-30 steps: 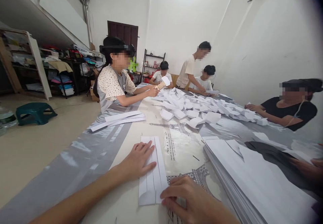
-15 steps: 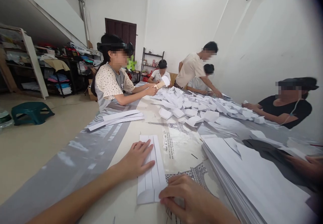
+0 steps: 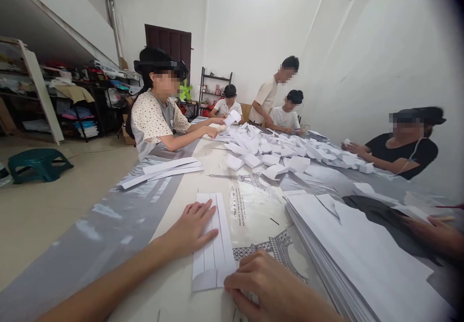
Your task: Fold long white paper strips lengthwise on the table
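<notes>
A long strip of white folded paper (image 3: 213,258) with several lengthwise crease lines lies on the table in front of me. Its near end is turned up in a small curved flap. Across the upper part of the strip my left hand (image 3: 193,226) rests flat, fingers stretched out and holding nothing. My right hand (image 3: 266,281) is closed at the strip's near right corner, thumb and forefinger pinching the edge there. The tips of its other fingers are curled out of sight.
A thick stack of white paper (image 3: 369,249) stands at my right. Flat paper strips (image 3: 163,171) lie ahead on the left, and a heap of folded white papers (image 3: 268,143) covers the far table. Several people work around it. A green stool (image 3: 39,163) is on the floor.
My hands and the paper strip keep nearly the same pose; the view has shifted slightly. The standing person at the back has straightened and drawn an arm back from the heap.
</notes>
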`<state>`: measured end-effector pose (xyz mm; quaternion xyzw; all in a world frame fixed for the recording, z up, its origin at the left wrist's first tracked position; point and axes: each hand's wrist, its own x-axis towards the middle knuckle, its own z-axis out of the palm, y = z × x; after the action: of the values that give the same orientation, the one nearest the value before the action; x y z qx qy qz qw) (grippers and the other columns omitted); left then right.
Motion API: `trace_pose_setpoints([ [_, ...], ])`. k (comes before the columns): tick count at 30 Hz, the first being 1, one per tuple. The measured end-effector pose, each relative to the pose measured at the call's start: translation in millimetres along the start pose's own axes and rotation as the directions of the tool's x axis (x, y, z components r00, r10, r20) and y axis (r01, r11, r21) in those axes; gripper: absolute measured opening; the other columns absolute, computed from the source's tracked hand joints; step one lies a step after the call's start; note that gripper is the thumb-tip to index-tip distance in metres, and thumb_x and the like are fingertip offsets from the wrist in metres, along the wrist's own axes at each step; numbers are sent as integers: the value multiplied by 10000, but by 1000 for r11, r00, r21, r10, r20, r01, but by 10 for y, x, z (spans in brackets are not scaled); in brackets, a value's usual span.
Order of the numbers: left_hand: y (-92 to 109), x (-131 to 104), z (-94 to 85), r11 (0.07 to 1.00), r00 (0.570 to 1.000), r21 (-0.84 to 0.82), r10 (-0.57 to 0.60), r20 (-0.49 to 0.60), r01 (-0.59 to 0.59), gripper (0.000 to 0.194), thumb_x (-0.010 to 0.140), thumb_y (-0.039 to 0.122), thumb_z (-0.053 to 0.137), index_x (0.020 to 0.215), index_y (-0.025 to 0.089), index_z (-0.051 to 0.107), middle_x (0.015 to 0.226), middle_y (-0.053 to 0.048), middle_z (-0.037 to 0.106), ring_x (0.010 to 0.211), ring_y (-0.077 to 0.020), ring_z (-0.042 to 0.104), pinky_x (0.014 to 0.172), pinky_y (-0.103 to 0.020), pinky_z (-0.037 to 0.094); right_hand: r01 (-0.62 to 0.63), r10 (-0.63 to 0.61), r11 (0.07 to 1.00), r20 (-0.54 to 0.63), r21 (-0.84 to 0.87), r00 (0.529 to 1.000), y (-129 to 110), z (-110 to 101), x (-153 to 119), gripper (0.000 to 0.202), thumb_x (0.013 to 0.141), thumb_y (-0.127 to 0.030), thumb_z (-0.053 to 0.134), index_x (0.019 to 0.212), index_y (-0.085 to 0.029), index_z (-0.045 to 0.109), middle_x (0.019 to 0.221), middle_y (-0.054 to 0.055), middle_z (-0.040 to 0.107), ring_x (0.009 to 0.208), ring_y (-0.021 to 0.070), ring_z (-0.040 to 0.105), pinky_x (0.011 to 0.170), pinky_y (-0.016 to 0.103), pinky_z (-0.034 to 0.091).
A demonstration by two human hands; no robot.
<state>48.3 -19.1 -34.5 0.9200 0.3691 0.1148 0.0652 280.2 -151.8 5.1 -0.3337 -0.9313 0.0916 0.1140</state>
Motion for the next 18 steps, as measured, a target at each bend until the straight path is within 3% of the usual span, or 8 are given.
trace_pose_setpoints([
  [5,-16,1,10,1000,1000,6,15,-20,-15,691,1009,665,258,1582,282,311,1645,-70,285,1431,-366,332,1143,-534,273,-6,3,997,-40,-74,999,-20,54,3,173,846,-132,518,697,-203,567,562,-49,567,500,108,408,558,289,272],
  [11,27,-8,-41,1000,1000,-1,-3,11,3,682,1017,652,261,1563,252,347,1644,-84,284,1418,-342,345,1149,-514,268,-1,-1,999,-45,-46,999,-6,50,0,170,903,-148,503,832,-199,649,617,-22,617,565,129,506,572,283,301],
  [18,19,-6,-9,1000,1000,-12,8,-5,-8,696,1015,655,249,1569,243,337,1641,-98,287,1426,-359,333,1145,-527,264,65,-67,985,-6,-161,998,-111,-4,60,135,893,-143,538,789,-198,603,619,-7,636,631,153,522,528,301,280],
])
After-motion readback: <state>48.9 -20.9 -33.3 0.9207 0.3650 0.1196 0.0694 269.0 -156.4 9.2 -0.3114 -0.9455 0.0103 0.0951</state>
